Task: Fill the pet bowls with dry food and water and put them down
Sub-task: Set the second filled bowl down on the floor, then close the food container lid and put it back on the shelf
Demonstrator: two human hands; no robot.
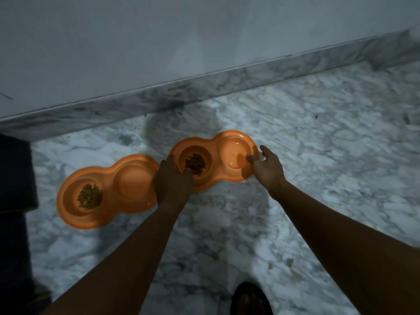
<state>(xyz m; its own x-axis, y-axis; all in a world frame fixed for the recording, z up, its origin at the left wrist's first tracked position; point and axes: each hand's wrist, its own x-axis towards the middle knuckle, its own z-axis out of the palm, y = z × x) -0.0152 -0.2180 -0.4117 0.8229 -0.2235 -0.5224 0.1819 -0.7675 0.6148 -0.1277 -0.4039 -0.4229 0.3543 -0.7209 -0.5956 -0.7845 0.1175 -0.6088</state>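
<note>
Two orange double pet bowls lie on the marble floor near the wall. The left double bowl (75, 220) has dry food (89, 196) in its left well; its right well (134, 180) looks smooth, and I cannot tell whether it holds water. The right double bowl (227, 135) rests flat on the floor with dry food (196, 164) in its left well and water (235, 155) in its right well. My left hand (172, 180) grips its left end, fingers over the rim into the food well. At its right end, my right hand (269, 167) has spread fingers that just touch the rim.
A marble skirting (227, 80) and a grey wall run behind the bowls. A dark object (16, 173) stands at the left edge. My foot in a dark sandal (250, 298) is at the bottom. A few crumbs (289, 261) lie on the floor at the right.
</note>
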